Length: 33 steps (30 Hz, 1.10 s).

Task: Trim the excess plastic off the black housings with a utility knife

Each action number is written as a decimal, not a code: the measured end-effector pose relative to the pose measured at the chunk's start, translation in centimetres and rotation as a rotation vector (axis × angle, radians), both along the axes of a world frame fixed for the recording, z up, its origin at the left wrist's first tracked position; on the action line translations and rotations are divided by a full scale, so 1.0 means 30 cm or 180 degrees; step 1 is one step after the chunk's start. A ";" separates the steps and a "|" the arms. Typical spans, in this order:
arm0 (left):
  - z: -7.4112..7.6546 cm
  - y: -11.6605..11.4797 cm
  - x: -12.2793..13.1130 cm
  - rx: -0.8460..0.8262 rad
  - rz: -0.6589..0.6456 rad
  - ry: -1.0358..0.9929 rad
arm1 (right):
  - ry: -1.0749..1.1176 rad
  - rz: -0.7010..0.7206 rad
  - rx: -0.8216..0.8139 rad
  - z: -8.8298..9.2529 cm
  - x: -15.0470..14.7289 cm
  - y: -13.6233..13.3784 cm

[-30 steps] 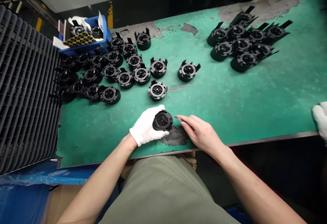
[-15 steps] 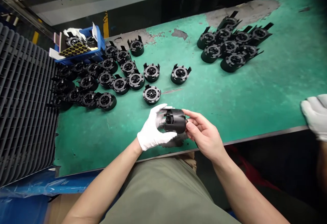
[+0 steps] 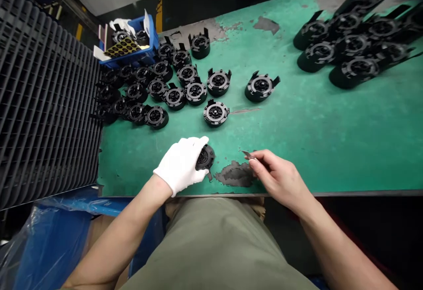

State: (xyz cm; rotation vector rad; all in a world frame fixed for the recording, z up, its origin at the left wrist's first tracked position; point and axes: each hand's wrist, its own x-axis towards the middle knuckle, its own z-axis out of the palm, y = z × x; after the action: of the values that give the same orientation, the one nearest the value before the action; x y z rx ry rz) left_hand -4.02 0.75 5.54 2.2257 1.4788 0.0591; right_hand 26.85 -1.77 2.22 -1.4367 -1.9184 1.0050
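My left hand [image 3: 182,165], in a white glove, grips a round black plastic housing [image 3: 206,157] near the table's front edge. The housing's ribbed round face shows, while the glove covers its left side. To the right, my bare right hand [image 3: 279,175] pinches a small pointed metal blade [image 3: 247,154] between thumb and fingers, its tip towards the left. The rest of the blade is hidden in the fingers. Blade and housing are apart. Just beyond my left hand stands a similar black housing [image 3: 216,113], and another housing [image 3: 261,87] stands farther right.
Several black housings [image 3: 157,117] crowd the left of the green table [image 3: 297,127]. More housings [image 3: 355,69] cluster at the far right. A blue bin [image 3: 152,39] holds parts and a sticker sheet [image 3: 123,47]. A dark ribbed stack [image 3: 49,105] borders the left.
My left hand has moved left and down with the housing, turning its face up. My right hand has come away from it, and the blade now shows. The other person's gloved hand has left view.
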 end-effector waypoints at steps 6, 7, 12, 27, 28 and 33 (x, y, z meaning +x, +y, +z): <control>-0.085 -0.008 -0.006 -0.0196 0.0201 -0.0070 | -0.0804 0.1065 0.0921 -0.065 -0.106 -0.017; -0.093 -0.007 -0.004 -0.0211 0.0222 -0.0170 | -0.0947 0.1093 0.0996 -0.074 -0.117 -0.024; -0.114 -0.007 -0.011 -0.0247 0.0219 -0.0511 | -0.1263 0.1171 0.1088 -0.082 -0.143 -0.050; -0.135 -0.022 -0.026 -0.0166 0.0168 -0.0669 | -0.1427 0.1502 0.1104 -0.070 -0.173 -0.046; -0.132 -0.022 -0.027 -0.0167 0.0179 -0.0659 | -0.1390 0.1464 0.1061 -0.075 -0.173 -0.043; -0.120 -0.022 0.001 -0.0150 0.0200 -0.0647 | -0.1110 0.0995 0.0694 -0.087 -0.148 -0.039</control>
State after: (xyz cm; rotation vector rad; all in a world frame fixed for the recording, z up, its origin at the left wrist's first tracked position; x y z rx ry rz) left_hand -3.99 0.08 1.95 2.0683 1.4235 0.2600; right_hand 22.42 -2.95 -0.38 -1.2749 -2.4790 0.6750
